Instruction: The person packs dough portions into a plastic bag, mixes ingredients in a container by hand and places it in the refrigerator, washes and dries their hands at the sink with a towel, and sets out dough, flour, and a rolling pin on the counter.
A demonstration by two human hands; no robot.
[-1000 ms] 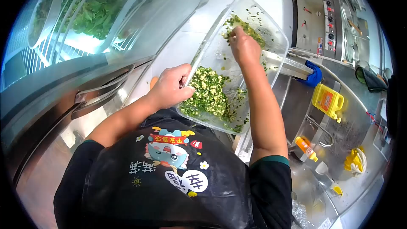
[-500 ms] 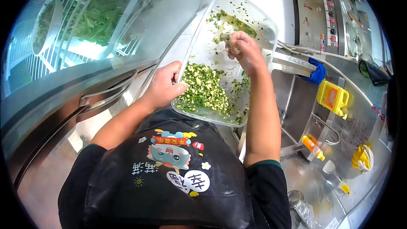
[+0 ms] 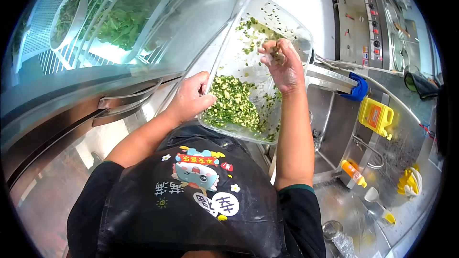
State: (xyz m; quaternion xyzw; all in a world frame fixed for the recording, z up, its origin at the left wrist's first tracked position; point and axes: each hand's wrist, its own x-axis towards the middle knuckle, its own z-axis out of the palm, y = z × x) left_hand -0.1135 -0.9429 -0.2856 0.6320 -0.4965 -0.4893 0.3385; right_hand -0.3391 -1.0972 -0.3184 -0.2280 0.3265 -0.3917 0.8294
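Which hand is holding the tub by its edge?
The left hand: its thumb and fingers grasp the side of the tub. The right hand is above the tub instead.

Open room between left hand [image 3: 190, 98] and right hand [image 3: 283, 64], above the plastic tub [image 3: 234, 59]; tub walls limit sideways passage lower down. Chopped greens [image 3: 234, 102] block the tub floor just right of left hand. Right forearm [image 3: 295, 134] bars entry over the near right wall. Left of left hand, door handle [image 3: 130, 101] in the way. Right of right hand: room over sink [image 3: 334, 134], then faucet [image 3: 375, 160], yellow jug [image 3: 375, 116].
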